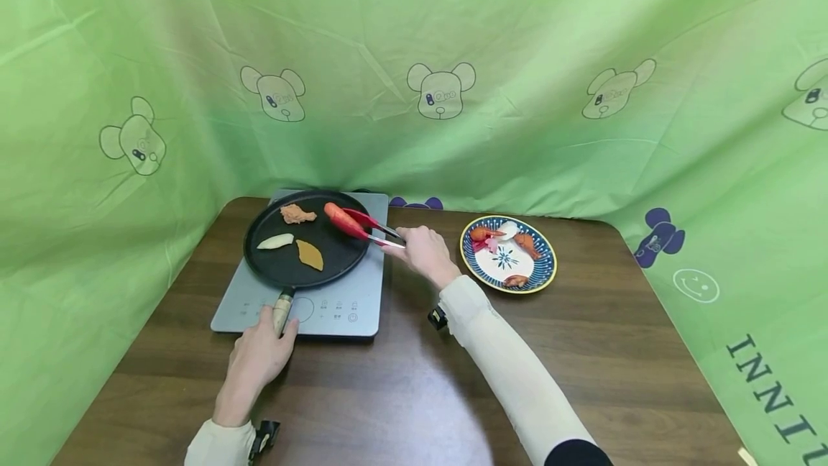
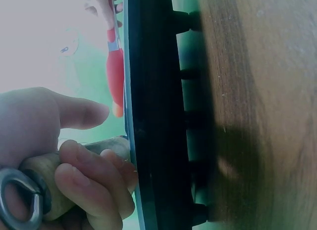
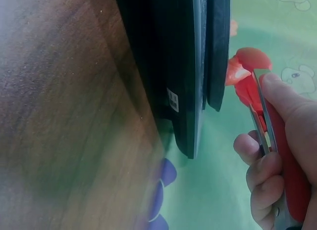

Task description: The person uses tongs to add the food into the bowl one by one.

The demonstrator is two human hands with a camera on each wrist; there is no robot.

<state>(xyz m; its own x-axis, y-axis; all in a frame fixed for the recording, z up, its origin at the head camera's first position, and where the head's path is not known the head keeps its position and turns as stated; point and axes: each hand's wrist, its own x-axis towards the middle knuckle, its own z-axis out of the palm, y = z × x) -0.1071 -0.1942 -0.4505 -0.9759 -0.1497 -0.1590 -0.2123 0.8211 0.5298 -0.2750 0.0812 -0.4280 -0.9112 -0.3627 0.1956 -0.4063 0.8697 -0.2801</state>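
My left hand (image 1: 257, 352) grips the pale handle (image 1: 282, 312) of a round black frying pan (image 1: 339, 254). In the left wrist view, fingers curl around that handle, which ends in a metal ring (image 2: 21, 199). My right hand (image 1: 425, 253) holds red-and-silver tongs (image 3: 292, 175). Between the tongs' red tips is a long orange-red food piece (image 1: 343, 218), over the pan's right side. Lying in the pan are a drumstick-shaped piece (image 1: 297, 214), a slim whitish piece (image 1: 275, 241) and a tan leaf-shaped piece (image 1: 310, 254).
Under the pan is a grey induction cooktop (image 1: 229, 311) on a brown wooden table (image 1: 388, 387). To the right stands a blue-patterned plate (image 1: 503, 275) with a yellow rim, holding several food pieces. A green curtain (image 1: 362, 27) with printed bears hangs behind.
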